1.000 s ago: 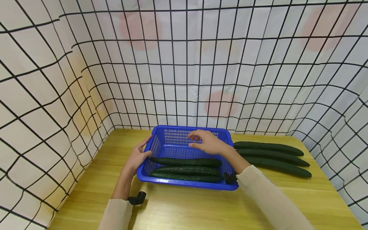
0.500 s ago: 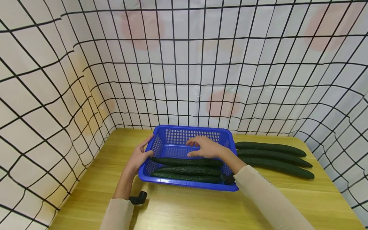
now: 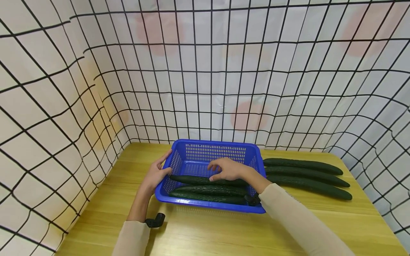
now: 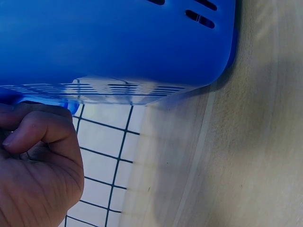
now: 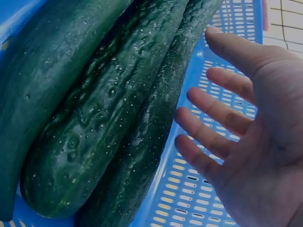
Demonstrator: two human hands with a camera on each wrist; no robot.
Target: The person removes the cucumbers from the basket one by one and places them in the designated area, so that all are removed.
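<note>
A blue plastic basket (image 3: 209,204) with slotted walls stands on the wooden table. Three dark green cucumbers (image 3: 208,189) lie side by side along its near half. At the basket's left end, my left hand (image 3: 154,176) grips the rim; the left wrist view has these fingers (image 4: 40,130) curled by the basket's edge. My right hand (image 3: 229,170) hovers inside the basket over the farthest cucumber in it, fingers spread and slightly bent, holding nothing. In the right wrist view, the thumb (image 5: 236,49) is close beside that cucumber (image 5: 156,113), and the palm faces it.
Three more cucumbers (image 3: 307,173) lie on the table (image 3: 224,234) right of the basket, their left ends close to its wall. A black wire grid (image 3: 211,94) backed by white sheeting encloses the back and sides. A black wrist-worn device (image 3: 156,220) sits at the left wrist.
My right hand has come down and toward the near side, from above the basket's bare far part to over the farthest cucumber inside. My left hand stays at the rim.
</note>
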